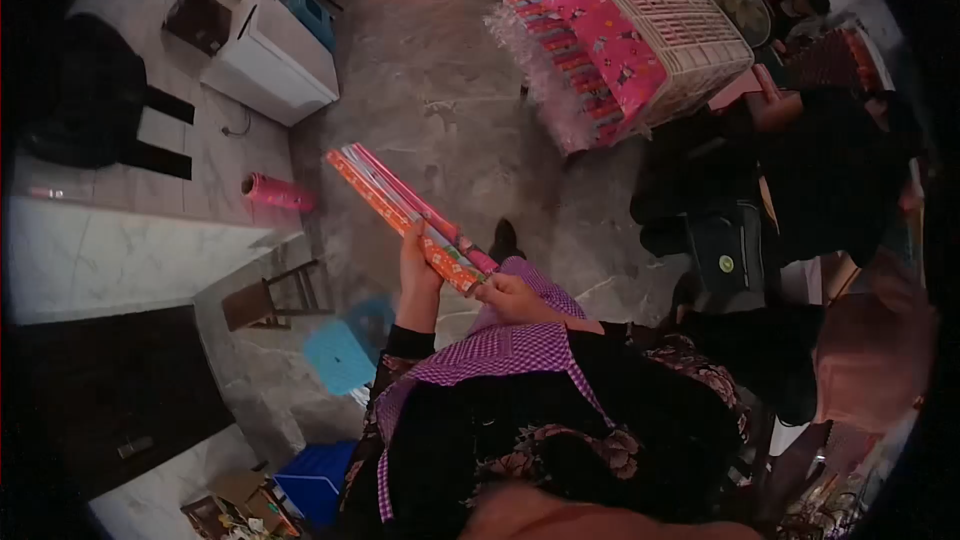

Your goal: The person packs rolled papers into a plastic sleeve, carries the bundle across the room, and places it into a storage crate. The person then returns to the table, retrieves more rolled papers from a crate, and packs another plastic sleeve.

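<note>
Your left hand gripped a bundle of orange and pink patterned rolls above the floor; your right hand pinched its near end. Bundle gathered, not yet set down (another pink roll lay apart).

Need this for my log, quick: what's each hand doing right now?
Left hand: closed, holding the orange-and-pink bundle.
Right hand: closed on the bundle's lower end.

Blue stool near brown chair on grey floor
</note>
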### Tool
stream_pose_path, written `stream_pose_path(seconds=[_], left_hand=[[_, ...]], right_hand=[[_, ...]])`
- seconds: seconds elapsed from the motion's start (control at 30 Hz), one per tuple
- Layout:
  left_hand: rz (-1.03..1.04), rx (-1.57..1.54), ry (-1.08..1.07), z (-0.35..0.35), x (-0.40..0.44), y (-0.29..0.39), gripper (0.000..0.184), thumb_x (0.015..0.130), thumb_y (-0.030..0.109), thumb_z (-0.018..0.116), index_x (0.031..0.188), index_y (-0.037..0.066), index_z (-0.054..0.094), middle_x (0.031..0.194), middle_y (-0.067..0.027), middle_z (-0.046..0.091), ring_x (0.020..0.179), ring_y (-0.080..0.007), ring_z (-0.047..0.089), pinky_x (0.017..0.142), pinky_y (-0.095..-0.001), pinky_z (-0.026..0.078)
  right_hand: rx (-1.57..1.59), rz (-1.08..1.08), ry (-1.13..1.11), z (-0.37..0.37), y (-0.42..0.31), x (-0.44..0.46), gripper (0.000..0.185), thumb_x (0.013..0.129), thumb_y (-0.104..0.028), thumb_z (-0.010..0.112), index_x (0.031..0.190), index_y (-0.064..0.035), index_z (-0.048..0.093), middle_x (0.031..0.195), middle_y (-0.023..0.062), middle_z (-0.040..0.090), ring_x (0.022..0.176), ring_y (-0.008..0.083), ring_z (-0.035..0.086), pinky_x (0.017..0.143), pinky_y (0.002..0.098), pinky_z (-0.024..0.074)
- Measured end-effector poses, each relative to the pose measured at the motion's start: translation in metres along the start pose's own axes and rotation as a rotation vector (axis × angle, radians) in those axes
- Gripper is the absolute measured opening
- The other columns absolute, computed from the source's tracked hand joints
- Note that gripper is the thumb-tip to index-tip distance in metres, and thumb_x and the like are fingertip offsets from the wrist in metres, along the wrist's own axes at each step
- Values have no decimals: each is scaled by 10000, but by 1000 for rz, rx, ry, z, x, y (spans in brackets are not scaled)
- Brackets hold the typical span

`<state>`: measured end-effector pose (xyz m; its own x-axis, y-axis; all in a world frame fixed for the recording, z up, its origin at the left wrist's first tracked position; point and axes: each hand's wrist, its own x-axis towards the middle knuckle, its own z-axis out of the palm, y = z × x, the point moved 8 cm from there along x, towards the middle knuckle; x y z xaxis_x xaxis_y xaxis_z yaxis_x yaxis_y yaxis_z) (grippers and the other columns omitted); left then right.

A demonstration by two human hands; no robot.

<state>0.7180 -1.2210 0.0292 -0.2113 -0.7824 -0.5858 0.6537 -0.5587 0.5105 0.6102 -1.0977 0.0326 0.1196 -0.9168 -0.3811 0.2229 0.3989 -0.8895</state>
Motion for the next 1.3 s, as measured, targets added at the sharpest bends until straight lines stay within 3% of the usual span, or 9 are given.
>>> stream_pose_path(seconds=[0.23,0.47,0.53,0.8,0.83,0.87,1.03,1.1,1.3], left_hand=[[-153,30,-61,98,161,8,356,947,251,517,1202,3,511,1152,-211,605,1037,-355,607,896,-530,506],[-498,96,-336,187,266,-32,378,914,270,571,1179,4,523,1124,-231,611,1018,-362,617,905,-517,511],[-458,298,-229,221,278,-34,404,929,285,494,1170,-37,530,1047,-204,649,960,-343,643,871,-483,524],[-806,517,-426,290,368,-42,406,921,251,518,1171,-70,527,1085,-218,624,1007,-349,616,915,-478,502],[-878,548,-447,290,378,-41,408,922,252,519,1170,-72,526,1082,-219,624,1006,-351,616,912,-482,504],[-946,574,-467,288,385,-41,409,923,253,519,1169,-74,525,1079,-220,624,1005,-353,616,909,-485,507],[-1144,550,-484,295,416,-33,414,935,247,478,1217,-54,507,1124,-221,611,1016,-366,612,906,-513,506],[-1135,585,-490,295,422,-29,419,934,254,487,1219,-53,509,1135,-223,607,1027,-366,607,917,-513,501],[-1184,658,-585,272,433,-18,415,892,189,594,1236,-18,487,1173,-205,598,1052,-362,607,930,-501,508]], right_hand=[[12,58,154,-96,-106,101,327,921,-301,634,775,-10,600,674,-19,554,618,63,499,519,279,395],[276,29,348,-161,-108,172,277,918,-261,643,752,-48,579,644,-42,497,586,50,451,514,246,367],[353,14,472,-172,-118,188,254,903,-223,657,742,-47,570,634,-42,482,582,44,446,509,242,361],[485,-64,893,-180,-127,275,251,906,-230,656,779,-22,597,664,-24,542,590,61,484,520,252,404],[466,-102,943,-174,-145,281,249,908,-227,654,782,-19,601,669,-21,548,597,62,489,529,250,406],[409,82,982,-167,-150,286,242,913,-215,650,776,-21,603,675,-22,551,610,59,488,542,246,403],[516,-82,1151,-159,-167,336,217,882,-216,685,810,-19,629,661,-32,543,608,71,487,546,260,404],[367,99,1221,-157,-158,338,219,880,-214,681,825,-9,628,667,-34,536,620,71,486,551,258,399],[613,-253,1315,-125,-140,371,208,896,-203,653,837,-10,601,680,-37,513,618,59,457,528,247,372]])
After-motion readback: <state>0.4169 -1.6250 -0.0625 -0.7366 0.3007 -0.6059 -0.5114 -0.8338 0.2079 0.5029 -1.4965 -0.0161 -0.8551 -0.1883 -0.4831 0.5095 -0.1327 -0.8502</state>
